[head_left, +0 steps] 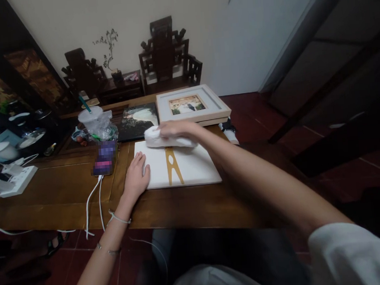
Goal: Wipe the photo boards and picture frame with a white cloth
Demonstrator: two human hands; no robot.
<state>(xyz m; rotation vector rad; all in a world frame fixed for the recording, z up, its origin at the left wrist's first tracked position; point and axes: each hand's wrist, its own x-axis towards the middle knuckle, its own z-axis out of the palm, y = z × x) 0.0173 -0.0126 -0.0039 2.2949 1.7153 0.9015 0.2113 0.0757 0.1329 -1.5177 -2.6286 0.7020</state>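
A flat white panel point(198, 166) lies near the front edge of the wooden table, with a gold A-shaped piece point(172, 166) down its middle. Over the panel's far side, my right hand point(175, 129) is closed on a bunched white cloth point(153, 138), which covers the top of the gold piece. My left hand point(136, 175) rests on the panel's left edge, its fingers extended and holding nothing.
Behind the panel lie a framed photo point(218, 107) and a dark picture point(127, 125). To the left are a phone point(105, 158) with white cables, a lidded cup point(91, 117) with a straw, plastic wrap point(105, 129) and a power strip point(23, 179). Carved chairs stand by the wall.
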